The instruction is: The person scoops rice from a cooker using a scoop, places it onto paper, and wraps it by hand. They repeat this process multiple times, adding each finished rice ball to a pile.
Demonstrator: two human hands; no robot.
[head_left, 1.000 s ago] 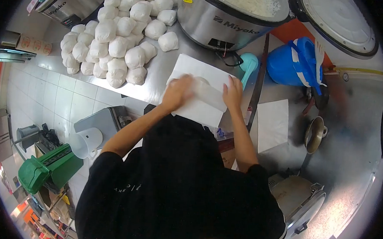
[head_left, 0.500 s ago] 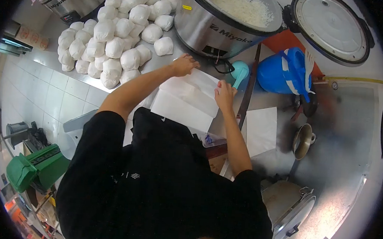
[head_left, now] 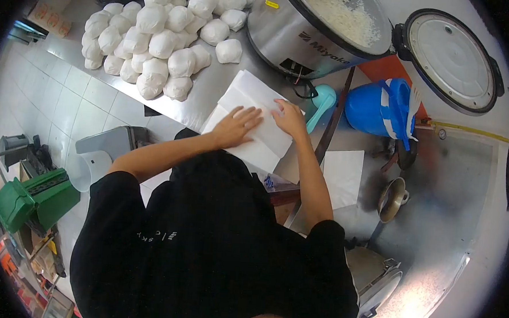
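A stack of white paper sheets [head_left: 252, 92] lies at an angle on the steel counter in front of me, its upper sheets out of line with those below. My left hand [head_left: 237, 126] rests flat on the paper with its fingers spread. Close to the stack's right edge, my right hand [head_left: 289, 119] touches the top sheet with bent fingers set apart; no grip on the sheet shows. A turquoise scoop [head_left: 323, 105] lies just right of that hand.
Many white wrapped bundles [head_left: 163, 42] are piled at the upper left. A Miyako rice cooker [head_left: 298, 46] full of rice stands behind the paper, its round lid [head_left: 452, 60] raised. Rightward are a blue bucket [head_left: 369, 110], another white sheet [head_left: 343, 175] and a metal pan [head_left: 391, 201].
My left hand has come down and toward me, from the paper's far edge onto its middle. The stack now lies turned, with its sheets laid over. The camera view has shifted slightly.
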